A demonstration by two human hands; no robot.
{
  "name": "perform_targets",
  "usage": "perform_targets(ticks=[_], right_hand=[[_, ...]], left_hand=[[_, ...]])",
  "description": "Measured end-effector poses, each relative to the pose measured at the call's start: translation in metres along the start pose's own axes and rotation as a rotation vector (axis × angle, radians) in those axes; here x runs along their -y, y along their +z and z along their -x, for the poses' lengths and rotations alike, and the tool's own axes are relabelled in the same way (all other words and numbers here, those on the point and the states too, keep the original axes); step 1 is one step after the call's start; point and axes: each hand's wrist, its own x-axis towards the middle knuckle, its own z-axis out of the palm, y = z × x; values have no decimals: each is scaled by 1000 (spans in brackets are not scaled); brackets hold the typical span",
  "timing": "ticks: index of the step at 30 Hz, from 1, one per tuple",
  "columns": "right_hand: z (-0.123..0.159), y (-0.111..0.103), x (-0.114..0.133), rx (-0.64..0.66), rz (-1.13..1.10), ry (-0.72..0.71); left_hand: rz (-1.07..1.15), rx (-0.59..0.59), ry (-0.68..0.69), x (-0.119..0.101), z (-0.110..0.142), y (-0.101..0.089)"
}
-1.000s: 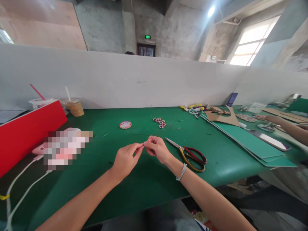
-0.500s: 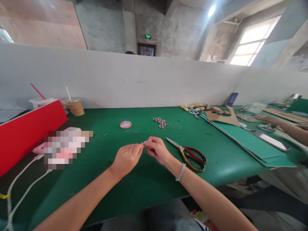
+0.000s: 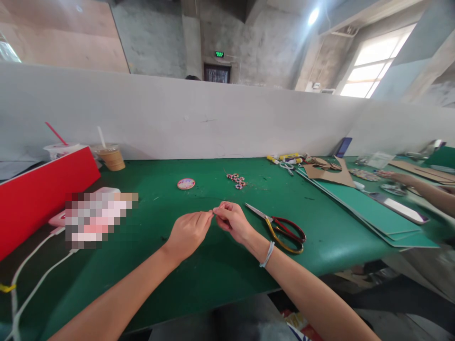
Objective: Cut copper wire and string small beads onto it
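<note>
My left hand (image 3: 190,233) and my right hand (image 3: 232,220) meet fingertip to fingertip above the green tabletop (image 3: 149,270). Both are closed in a pinch, and whatever lies between the fingers is too small to make out. Scissors (image 3: 280,228) with red and yellow handles lie just right of my right hand, blades towards the upper left. Beyond my hands sit a small round patterned disc (image 3: 186,183) and a little cluster of multicoloured rings (image 3: 236,180) with thin strands about it.
On the left stand a red panel (image 3: 46,189), a drink cup (image 3: 113,158) and white cables (image 3: 33,274). Green boards (image 3: 366,208), a cardboard cutout (image 3: 330,173) and glue tubes (image 3: 289,157) lie right. Another person's arm (image 3: 423,184) reaches in there. A pale partition (image 3: 213,118) closes the back.
</note>
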Motion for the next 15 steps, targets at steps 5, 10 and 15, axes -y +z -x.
perform_targets(ticks=[5,10,15], right_hand=[[-1,-1,0,2,-15,-6],[-1,-1,-1,3,9,-14],[0,0,-1,6,1,-5]], left_hand=[[-51,-71,-3,-1,-1,-3],[-92,-165,52,0,-2,-3],[-95,-189,105,0,-2,-2]])
